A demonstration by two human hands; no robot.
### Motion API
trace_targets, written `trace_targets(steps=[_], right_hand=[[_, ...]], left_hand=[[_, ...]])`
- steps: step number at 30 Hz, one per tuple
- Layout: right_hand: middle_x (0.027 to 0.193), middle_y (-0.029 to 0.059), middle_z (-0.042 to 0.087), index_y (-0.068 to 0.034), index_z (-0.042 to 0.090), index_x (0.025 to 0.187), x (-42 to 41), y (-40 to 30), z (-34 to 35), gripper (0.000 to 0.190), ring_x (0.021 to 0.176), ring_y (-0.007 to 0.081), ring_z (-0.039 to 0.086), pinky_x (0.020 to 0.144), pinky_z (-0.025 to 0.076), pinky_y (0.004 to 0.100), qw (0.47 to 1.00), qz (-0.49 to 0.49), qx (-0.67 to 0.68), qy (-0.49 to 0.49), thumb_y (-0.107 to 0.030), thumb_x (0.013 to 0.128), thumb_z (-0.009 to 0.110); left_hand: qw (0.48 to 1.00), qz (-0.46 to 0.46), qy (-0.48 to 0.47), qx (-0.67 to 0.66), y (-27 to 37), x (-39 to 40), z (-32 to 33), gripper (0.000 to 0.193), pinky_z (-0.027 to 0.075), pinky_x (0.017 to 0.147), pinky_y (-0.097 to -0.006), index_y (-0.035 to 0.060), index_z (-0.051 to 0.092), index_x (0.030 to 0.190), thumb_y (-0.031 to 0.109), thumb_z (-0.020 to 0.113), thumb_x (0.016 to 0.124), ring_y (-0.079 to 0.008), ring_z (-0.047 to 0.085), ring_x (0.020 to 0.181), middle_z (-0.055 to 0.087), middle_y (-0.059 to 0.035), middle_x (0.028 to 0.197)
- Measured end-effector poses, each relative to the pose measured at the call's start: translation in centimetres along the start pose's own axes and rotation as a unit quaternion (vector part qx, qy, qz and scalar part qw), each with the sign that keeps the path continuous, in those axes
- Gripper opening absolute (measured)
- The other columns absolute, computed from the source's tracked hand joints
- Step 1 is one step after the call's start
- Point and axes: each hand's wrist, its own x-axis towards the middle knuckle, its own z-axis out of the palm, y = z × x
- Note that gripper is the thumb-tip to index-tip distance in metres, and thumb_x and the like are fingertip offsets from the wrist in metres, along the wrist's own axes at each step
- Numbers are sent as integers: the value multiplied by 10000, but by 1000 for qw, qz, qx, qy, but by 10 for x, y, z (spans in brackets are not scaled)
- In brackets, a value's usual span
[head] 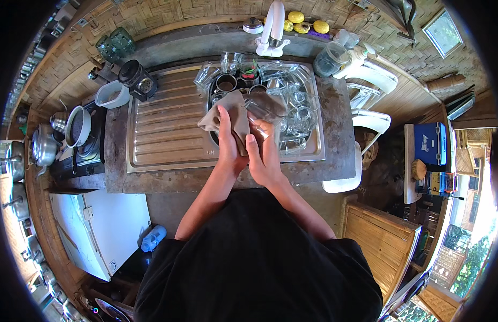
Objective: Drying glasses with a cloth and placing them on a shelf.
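Both of my hands meet over the sink in front of me. My left hand point(229, 141) grips a brown cloth point(236, 106), its thumb pressed along the fabric. My right hand point(264, 151) is wrapped around a clear drinking glass point(257, 116), close against the cloth; part of the glass is hidden by fingers and fabric. Below and beyond them, the steel sink point(322, 149) is crowded with several glasses point(303, 114). Among these stand a dark mug point(226, 83) and a glass with a red and green print point(248, 64).
Left of the bowl lies the ridged drainboard point(168, 120), with a French press point(139, 82) at its far corner. A white faucet point(271, 32) rises behind the sink. A pan point(78, 126) sits on the stove at left. White plastic chairs point(371, 120) stand at right.
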Motion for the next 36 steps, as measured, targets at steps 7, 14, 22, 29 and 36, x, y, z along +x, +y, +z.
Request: trace_targets(steps=[7, 14, 22, 29, 36], right_hand=[[1124, 88, 594, -23, 526, 1160, -7, 5, 0, 317, 1099, 193, 579, 1000, 383, 314, 973, 80, 216, 10, -278, 1067, 363], [941, 166, 710, -2, 600, 1010, 19, -8, -20, 305, 908, 266, 699, 824, 529, 346, 875, 213, 430, 63, -276, 1034, 469], [496, 74, 506, 13, 587, 685, 34, 1, -38, 522, 441, 142, 500, 458, 381, 329, 980, 77, -108, 149, -328, 1041, 415], [522, 144, 559, 14, 602, 670, 48, -6, -58, 500, 459, 320, 577, 474, 428, 389, 987, 4, -152, 45, -303, 1015, 430], [530, 168, 579, -2, 613, 594, 43, -9, -54, 433, 474, 351, 588, 473, 433, 416, 965, -98, -241, -40, -214, 961, 522]], left_hand=[[992, 117, -27, 28, 21, 20, 12, 663, 517, 883, -422, 67, 561, 1248, 639, 404, 952, -262, 623, 1023, 635, -95, 1140], [986, 130, -59, 86, 21, 7, 20, 561, 507, 912, -416, 37, 499, 1293, 505, 391, 1004, -274, 625, 1028, 621, -150, 1152], [914, 90, 59, 392, -16, -12, 22, 262, 445, 746, -249, 31, 609, 1089, 221, 684, 925, -91, 548, 884, 617, -6, 990], [868, 148, 19, 474, -20, -6, 26, 324, 440, 711, -247, 47, 603, 1073, 360, 564, 995, -86, 532, 827, 607, 5, 928], [971, 2, 5, 239, -24, 19, -1, 526, 486, 786, -298, 62, 573, 1105, 553, 416, 1002, -120, 585, 877, 613, -37, 953]])
